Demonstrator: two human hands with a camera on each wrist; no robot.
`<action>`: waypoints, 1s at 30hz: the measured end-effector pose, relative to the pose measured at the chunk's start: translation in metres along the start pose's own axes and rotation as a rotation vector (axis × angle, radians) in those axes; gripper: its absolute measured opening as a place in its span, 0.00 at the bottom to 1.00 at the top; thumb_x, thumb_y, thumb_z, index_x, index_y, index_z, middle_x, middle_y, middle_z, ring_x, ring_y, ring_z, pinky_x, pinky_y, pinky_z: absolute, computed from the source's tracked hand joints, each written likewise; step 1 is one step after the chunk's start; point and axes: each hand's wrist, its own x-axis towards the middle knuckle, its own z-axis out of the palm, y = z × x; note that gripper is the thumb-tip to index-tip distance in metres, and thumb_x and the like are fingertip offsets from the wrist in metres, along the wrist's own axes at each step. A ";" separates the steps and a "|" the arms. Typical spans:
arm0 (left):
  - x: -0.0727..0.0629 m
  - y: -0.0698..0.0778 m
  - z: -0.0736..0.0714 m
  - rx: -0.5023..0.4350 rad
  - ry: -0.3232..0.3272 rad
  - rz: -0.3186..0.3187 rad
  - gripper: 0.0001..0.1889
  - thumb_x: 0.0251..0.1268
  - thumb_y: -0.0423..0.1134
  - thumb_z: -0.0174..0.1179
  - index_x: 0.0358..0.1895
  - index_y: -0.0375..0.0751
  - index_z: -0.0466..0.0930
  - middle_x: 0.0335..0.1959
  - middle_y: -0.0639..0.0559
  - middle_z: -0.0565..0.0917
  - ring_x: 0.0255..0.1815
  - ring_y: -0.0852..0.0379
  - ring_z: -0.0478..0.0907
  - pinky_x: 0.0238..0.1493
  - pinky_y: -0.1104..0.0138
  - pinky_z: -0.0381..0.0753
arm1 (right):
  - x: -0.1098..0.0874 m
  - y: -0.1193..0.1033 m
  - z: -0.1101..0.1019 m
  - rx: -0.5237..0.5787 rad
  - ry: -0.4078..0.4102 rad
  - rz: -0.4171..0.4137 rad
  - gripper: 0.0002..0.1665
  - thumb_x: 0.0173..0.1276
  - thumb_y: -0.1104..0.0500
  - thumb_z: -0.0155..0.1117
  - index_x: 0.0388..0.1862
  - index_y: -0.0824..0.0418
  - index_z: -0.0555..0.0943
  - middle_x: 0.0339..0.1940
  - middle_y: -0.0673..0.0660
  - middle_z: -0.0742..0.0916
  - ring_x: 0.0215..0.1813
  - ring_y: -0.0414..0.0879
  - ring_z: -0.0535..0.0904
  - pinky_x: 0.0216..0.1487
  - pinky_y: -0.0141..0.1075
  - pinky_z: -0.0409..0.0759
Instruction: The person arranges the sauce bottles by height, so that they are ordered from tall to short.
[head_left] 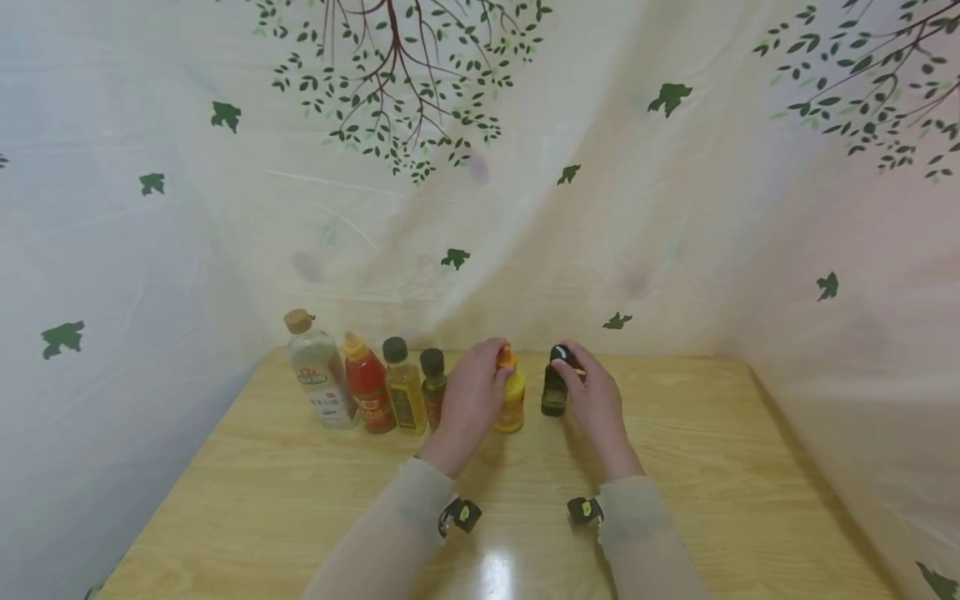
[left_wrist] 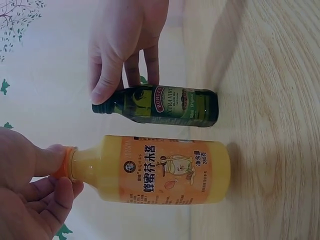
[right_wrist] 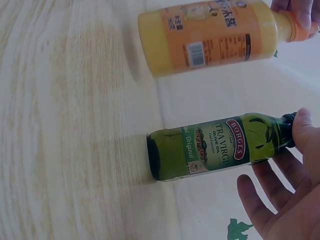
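Observation:
My left hand [head_left: 471,396] pinches the orange cap of a yellow squeeze bottle of honey mustard sauce [left_wrist: 165,170], thumb on one side and fingers on the other. To its right, my right hand [head_left: 597,400] holds a green glass olive oil bottle [right_wrist: 220,146] at its dark cap and neck. Both bottles are upright at the back of the table, a small gap apart. Whether their bases fully touch the wood I cannot tell. The olive oil label faces both wrist cameras; in the head view fingers partly cover both caps.
Left of my hands stand a large clear bottle [head_left: 322,383] with a brown cap, a red sauce bottle [head_left: 369,390], a yellow oil bottle [head_left: 407,402] and a small dark-capped bottle [head_left: 432,383], half hidden by my left hand. A printed curtain [head_left: 480,292] hangs behind the wooden table [head_left: 690,500].

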 end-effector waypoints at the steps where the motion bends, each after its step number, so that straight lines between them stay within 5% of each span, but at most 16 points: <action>1: -0.002 0.000 -0.002 0.003 0.001 0.005 0.17 0.79 0.35 0.69 0.65 0.36 0.82 0.55 0.41 0.88 0.54 0.43 0.87 0.58 0.50 0.88 | 0.000 0.000 0.000 0.001 0.000 0.004 0.28 0.89 0.40 0.57 0.81 0.46 0.76 0.71 0.64 0.85 0.66 0.66 0.85 0.68 0.64 0.80; 30: -0.036 -0.013 -0.022 0.003 0.033 0.036 0.18 0.77 0.31 0.69 0.65 0.30 0.81 0.56 0.37 0.88 0.56 0.40 0.87 0.60 0.47 0.87 | 0.000 0.000 0.001 -0.003 0.000 0.030 0.27 0.89 0.42 0.58 0.81 0.45 0.76 0.71 0.65 0.85 0.66 0.65 0.85 0.68 0.65 0.79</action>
